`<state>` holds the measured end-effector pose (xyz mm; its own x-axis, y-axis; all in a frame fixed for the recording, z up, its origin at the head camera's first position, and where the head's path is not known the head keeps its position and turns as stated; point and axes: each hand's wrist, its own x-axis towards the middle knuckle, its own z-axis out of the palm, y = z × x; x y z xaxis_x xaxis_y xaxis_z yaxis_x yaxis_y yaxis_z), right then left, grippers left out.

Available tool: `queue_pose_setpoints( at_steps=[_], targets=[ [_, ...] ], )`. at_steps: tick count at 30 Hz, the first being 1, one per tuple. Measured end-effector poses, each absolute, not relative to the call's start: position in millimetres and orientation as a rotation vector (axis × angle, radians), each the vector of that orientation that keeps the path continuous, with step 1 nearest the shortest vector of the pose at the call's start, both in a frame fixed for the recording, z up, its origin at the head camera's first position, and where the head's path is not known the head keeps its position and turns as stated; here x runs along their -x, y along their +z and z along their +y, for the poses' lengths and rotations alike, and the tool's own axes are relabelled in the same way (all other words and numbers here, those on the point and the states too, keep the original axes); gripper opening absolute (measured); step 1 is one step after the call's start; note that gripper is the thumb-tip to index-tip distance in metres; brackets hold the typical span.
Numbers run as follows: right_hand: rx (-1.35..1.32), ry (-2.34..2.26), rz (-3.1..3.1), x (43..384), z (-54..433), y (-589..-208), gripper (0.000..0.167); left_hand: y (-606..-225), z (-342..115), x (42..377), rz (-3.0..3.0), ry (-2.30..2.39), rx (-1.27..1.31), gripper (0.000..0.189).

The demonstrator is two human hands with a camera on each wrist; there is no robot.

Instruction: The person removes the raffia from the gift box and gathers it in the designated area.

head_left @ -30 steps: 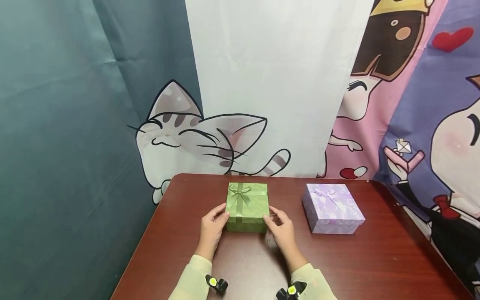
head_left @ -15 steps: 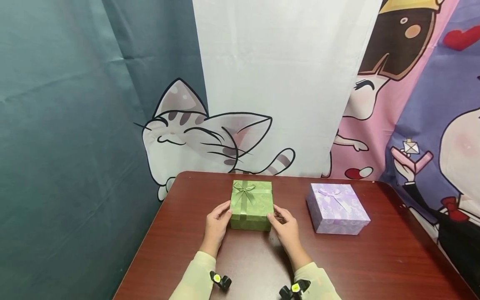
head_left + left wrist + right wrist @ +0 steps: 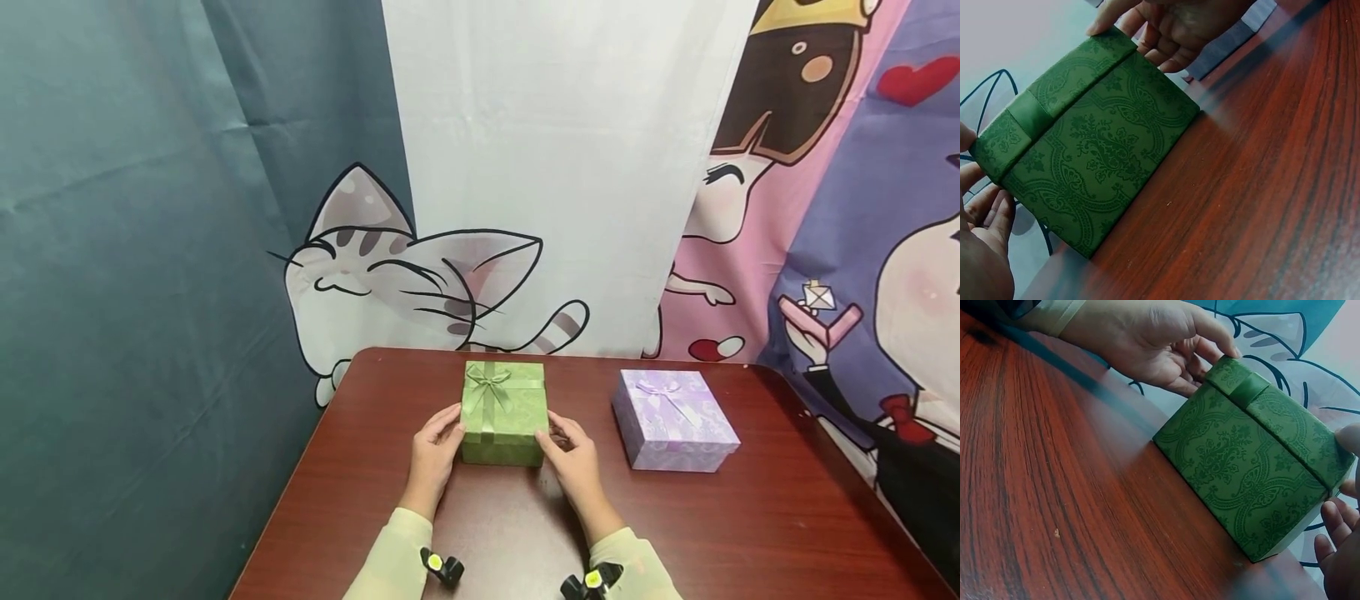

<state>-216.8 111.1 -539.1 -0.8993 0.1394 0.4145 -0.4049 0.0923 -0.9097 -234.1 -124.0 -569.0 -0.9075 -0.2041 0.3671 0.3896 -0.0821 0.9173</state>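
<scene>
Hardly a thing has moved in the last sec: both boxes & both hands keep their spots, & just the head cam's view slid a bit. The green box [image 3: 504,414] sits flat on the tabletop [image 3: 787,525], near the far edge & btw the two hands. The L hand [image 3: 435,454] holds its near L corner, thumb up on the lid [image 3: 1079,81], fingers at the side. The R hand [image 3: 572,458] holds the near R corner the same way. The lid is on. One flat side of the box faces the person, & that side is wider than tall, so it runs L to R. From the top it looks abt square; I can't tell which way is longer. Its bow [image 3: 487,382] is by the far L corner, w/ 1 ribbon going near to far & 1 going L to R. A purple box [image 3: 675,421] sits well apart on the R, w/ its own bow near the far side. A smiling cat [image 3: 375,292] is on the cloth behind.
</scene>
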Motion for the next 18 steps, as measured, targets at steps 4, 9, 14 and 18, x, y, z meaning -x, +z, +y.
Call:
queue_pose_setpoints(
  at_steps=[4, 9, 14, 18],
  targets=[
    [-0.259, 1.883, -1.964, 217.7, 111.6, -539.9, 0.041, -567.9, -123.8, 233.4, -1.794, -2.038, 0.231, 0.033],
    [-0.250, 1.880, -1.957, 217.6, 111.3, -539.6, 0.041, -569.6, -124.1, 235.1, -1.799, -2.036, 0.245, 0.034],
    [-0.262, 1.848, -1.958, 215.3, 110.4, -539.8, 0.042, -570.6, -124.5, 232.3, -1.811, -2.031, 0.246, 0.034],
    [-0.270, 1.855, -1.942, 215.2, 110.3, -540.3, 0.044, -569.9, -124.0, 230.3, -1.795, -2.034, 0.246, 0.035]
  ],
)
